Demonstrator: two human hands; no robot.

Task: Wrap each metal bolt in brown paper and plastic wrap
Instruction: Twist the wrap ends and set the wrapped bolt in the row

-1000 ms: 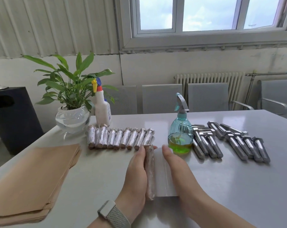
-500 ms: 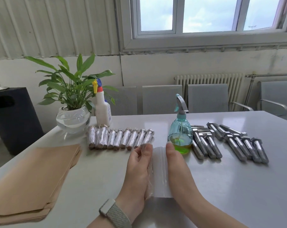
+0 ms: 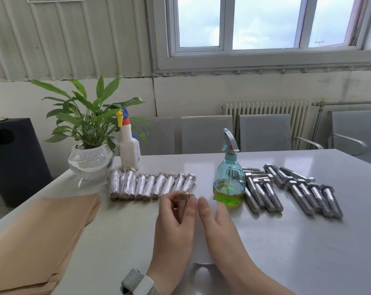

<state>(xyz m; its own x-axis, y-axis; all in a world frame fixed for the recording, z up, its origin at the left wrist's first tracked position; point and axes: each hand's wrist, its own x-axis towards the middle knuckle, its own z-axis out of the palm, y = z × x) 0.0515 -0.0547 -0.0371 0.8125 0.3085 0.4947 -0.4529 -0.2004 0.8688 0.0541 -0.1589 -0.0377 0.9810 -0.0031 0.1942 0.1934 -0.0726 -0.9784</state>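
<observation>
My left hand point(image 3: 173, 226) grips a paper-wrapped bolt point(image 3: 182, 202), its brown end showing between thumb and fingers. My right hand point(image 3: 217, 225) lies flat beside it, fingers straight, pressing a clear sheet of plastic wrap point(image 3: 199, 249) onto the table. A row of several wrapped bolts point(image 3: 151, 185) lies just beyond my left hand. Several bare metal bolts point(image 3: 291, 189) lie to the right. A stack of brown paper point(image 3: 37, 237) sits at the left.
A teal spray bottle point(image 3: 229, 179) with green liquid stands just beyond my right hand. A white spray bottle point(image 3: 129, 150) and a potted plant in a glass bowl point(image 3: 91, 160) stand at the back left. Grey chairs point(image 3: 265, 133) line the table's far side.
My left hand has rolled the bolt rightward over the plastic wrap, closing the gap to my right hand. The visible strip of wrap between the hands has narrowed.
</observation>
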